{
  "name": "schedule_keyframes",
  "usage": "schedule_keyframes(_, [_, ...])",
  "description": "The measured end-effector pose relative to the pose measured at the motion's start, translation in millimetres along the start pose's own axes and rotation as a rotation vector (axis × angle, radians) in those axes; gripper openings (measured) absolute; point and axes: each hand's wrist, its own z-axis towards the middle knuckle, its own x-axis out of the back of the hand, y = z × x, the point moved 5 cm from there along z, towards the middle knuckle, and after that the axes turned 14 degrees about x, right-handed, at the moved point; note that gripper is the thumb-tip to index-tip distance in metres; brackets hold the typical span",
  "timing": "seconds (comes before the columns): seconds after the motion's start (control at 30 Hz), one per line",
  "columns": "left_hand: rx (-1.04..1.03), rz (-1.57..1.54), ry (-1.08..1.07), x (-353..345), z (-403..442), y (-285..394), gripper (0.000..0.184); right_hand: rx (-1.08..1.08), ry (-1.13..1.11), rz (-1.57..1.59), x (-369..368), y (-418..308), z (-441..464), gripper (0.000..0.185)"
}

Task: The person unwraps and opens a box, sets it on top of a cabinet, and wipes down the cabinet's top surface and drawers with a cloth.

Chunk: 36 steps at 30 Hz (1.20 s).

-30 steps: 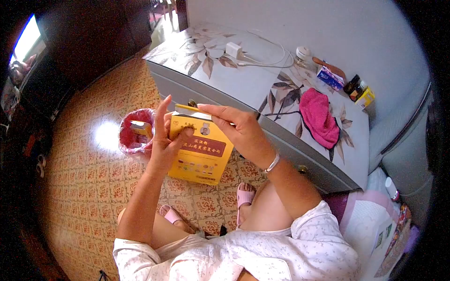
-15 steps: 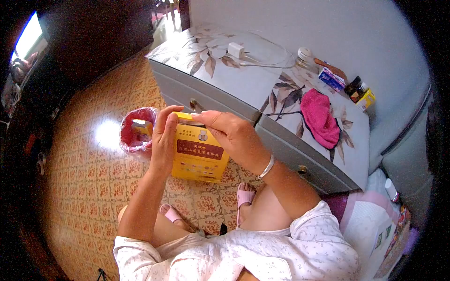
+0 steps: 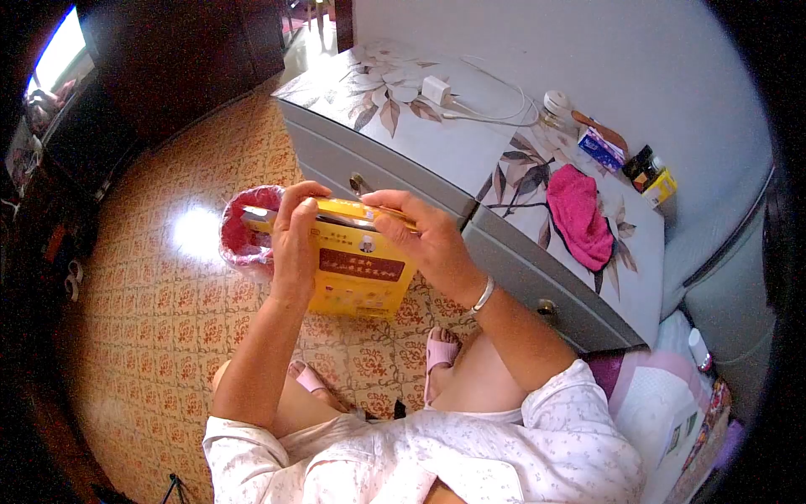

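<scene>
Between my hands I hold a yellow printed package [image 3: 361,292] with a dark red label and a small portrait on its front. Whether it is a box or a bag I cannot tell. Its top edge is parted, with a dark, silvery strip showing below the yellow rim. My left hand [image 3: 295,239] grips the upper left side, thumb and fingers at the top edge. My right hand [image 3: 428,248], with a silver bracelet at the wrist, pinches the top right edge. What lies inside the package is hidden.
Behind my left hand stands a waste bin [image 3: 239,267] lined with a pink bag. To the right, a grey cabinet [image 3: 395,168] bears a white charger [image 3: 436,89], a pink cloth [image 3: 579,217], a brush [image 3: 600,128] and small boxes. Pink slippers are on the patterned floor [image 3: 168,336].
The top of the package has come apart wider, showing the silvery strip. My right hand has shifted slightly right, its fingers now over the rim. The view has turned slightly.
</scene>
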Motion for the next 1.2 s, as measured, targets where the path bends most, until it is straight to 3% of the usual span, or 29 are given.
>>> schedule_keyframes(0.07, [-0.03, 0.016, -0.03, 0, 1, -3, 0.021, -0.173, 0.053, 0.181, -1, 11, -2, 0.026])
schedule_keyframes(0.17, [-0.197, 0.073, -0.101, 4, 0, -13, 0.02, -0.071, 0.141, 0.166, -4, 3, 1, 0.02])
schedule_keyframes(0.3, [-0.098, 0.002, -0.126, -15, -9, 7, 0.022, -0.096, 0.149, 0.127, 8, -9, 10, 0.017])
schedule_keyframes(0.4, [-0.2, 0.115, -0.303, -28, -15, 19, 0.063, -0.044, 0.195, 0.142, 26, -15, 16, 0.019])
schedule_keyframes(0.53, [-0.176, 0.198, -0.445, -39, -21, 24, 0.083, -0.089, 0.203, 0.155, 44, -33, 18, 0.026])
schedule_keyframes(0.6, [-0.18, 0.19, -0.431, -43, -28, 31, 0.081, -0.193, 0.126, 0.28, 44, -40, 14, 0.027])
schedule_keyframes(0.67, [-0.155, 0.196, -0.457, -46, -36, 40, 0.079, -0.148, 0.121, 0.287, 50, -48, 11, 0.027])
schedule_keyframes(0.87, [0.057, 0.316, -0.636, -58, -93, 39, 0.072, -0.223, -0.007, 0.05, 66, -94, -35, 0.024])
schedule_keyframes(0.93, [0.178, 0.259, -0.611, -55, -121, 29, 0.068, -0.239, 0.0, 0.066, 61, -107, -59, 0.023])
schedule_keyframes(1.1, [0.231, 0.229, -0.564, -35, -165, -11, 0.059, -0.283, -0.068, 0.122, 38, -128, -103, 0.025])
schedule_keyframes(1.17, [0.279, 0.125, -0.486, -27, -173, -18, 0.04, -0.288, -0.085, 0.145, 30, -126, -111, 0.028])
schedule_keyframes(1.2, [0.287, 0.123, -0.482, -25, -176, -19, 0.04, -0.295, -0.088, 0.15, 29, -126, -111, 0.028])
